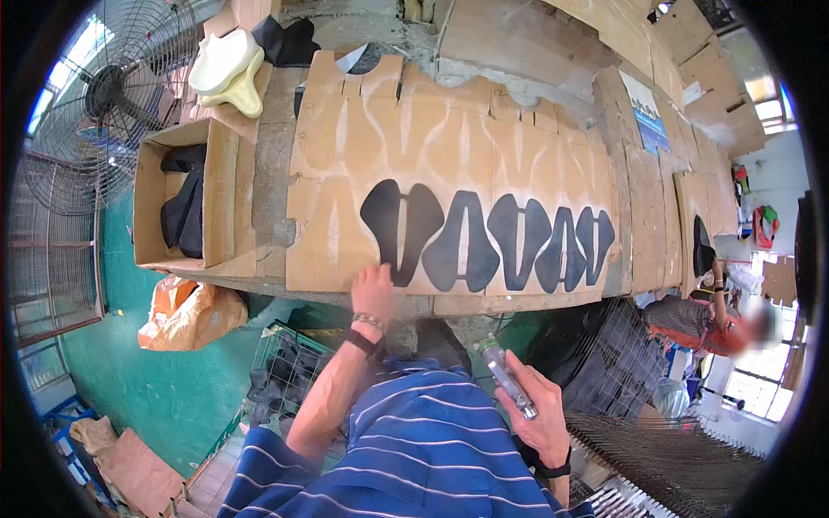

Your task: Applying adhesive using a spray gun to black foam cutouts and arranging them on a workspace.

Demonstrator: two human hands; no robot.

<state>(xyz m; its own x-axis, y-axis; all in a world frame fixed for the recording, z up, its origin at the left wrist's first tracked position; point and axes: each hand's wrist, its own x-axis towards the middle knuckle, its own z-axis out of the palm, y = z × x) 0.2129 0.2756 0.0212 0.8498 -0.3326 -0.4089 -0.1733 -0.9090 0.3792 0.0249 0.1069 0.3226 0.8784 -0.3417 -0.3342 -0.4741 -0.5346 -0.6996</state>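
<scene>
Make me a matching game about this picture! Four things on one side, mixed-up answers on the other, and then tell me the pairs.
1. left hand
2. right hand
3. flat black pieces
4. cardboard box

A. lying in a row on a brown cardboard sheet
B. open, with dark things inside
C. at the lower end of the leftmost piece
D. holding a silvery tool

Pairs: 1-C, 2-D, 3-A, 4-B

Cardboard sheet (466,138): room to pass over its far half and near-left corner. Black pieces (421,220) crowd its near half from there rightward. Left hand (373,293) blocks its near edge; carton (223,190) walls rise left of it; silver tool (509,377) sits off its near side.
</scene>
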